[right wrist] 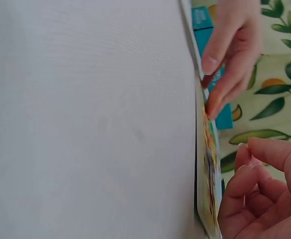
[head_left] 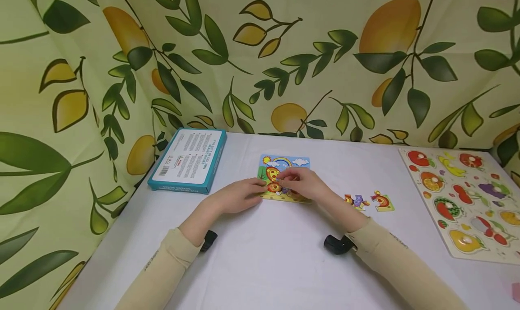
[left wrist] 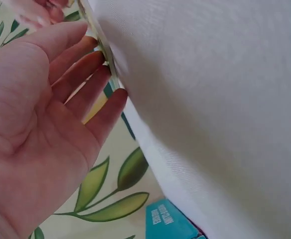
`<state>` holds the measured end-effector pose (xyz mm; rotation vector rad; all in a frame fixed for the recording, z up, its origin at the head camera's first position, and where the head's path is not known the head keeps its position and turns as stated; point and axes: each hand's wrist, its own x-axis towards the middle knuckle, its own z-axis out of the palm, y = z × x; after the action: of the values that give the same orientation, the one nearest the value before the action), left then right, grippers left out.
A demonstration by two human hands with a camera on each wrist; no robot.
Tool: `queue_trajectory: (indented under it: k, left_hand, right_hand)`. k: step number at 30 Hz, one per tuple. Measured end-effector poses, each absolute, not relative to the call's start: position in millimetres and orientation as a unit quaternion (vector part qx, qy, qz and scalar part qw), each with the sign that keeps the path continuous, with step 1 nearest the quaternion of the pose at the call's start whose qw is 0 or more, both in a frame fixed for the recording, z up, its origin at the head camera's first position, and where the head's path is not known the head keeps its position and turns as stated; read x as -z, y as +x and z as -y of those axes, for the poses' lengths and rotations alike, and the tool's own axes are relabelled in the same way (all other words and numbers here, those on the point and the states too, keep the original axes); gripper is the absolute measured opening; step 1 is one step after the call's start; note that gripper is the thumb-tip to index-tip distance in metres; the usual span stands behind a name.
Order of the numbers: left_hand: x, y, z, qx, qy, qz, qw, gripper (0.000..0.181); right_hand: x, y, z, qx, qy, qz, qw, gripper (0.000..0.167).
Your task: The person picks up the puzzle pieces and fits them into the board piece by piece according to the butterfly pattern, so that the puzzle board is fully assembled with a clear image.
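Observation:
A colourful jigsaw puzzle, with a sun, a rainbow and a snail, lies flat on the white table. The left hand rests at its left edge; in the left wrist view its fingers are slightly bent, the tips touching the puzzle's edge. Over the puzzle's right part is the right hand. In the right wrist view its fingers curl toward the thumb, with nothing visible between them. Part of the puzzle is hidden beneath this hand. Two loose puzzle pieces lie to the right.
A teal box lies at the left back. On the right is a fruit peg board with several fruit shapes. Leaf-patterned cloth hangs behind the table. A pink object shows at the lower right edge.

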<state>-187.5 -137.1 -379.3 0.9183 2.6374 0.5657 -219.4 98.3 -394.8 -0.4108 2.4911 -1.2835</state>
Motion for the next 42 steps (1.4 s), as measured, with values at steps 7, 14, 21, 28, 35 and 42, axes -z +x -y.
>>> queue_trajectory:
  k: [7,14,21,28,35,42]
  left_hand:
    - [383.7,-194.1,139.5,-0.232,0.333,-0.903,0.14,0.038]
    - [384.6,-197.2,139.9,-0.258,0.331,-0.898,0.132,0.037]
    - [384.9,-197.3,139.0,-0.251,0.32,-0.903,0.136,0.038]
    - [386.8,-196.7,138.3,-0.226,0.325,-0.909,0.13,0.038]
    - [386.5,-195.3,134.8,-0.197,0.344,-0.91,0.126,0.039]
    - [385.8,-195.8,135.4,-0.224,0.338,-0.903,0.143,0.039]
  right_hand:
    - [385.7,-198.6,-166.4,0.501,-0.073,-0.846,0.169,0.033]
    - [375.5,-176.0,-236.2,0.345,-0.123,-0.927,0.084,0.034]
    - [380.7,-167.3,-266.1,0.253,-0.167,-0.951,0.058,0.047]
    - [388.2,-168.5,-264.6,0.279,-0.15,-0.946,0.068,0.04]
    - [387.1,-178.0,-228.8,0.356,-0.131,-0.924,0.045,0.024]
    - [392.1,-204.4,-151.5,0.478,-0.119,-0.858,0.144,0.03]
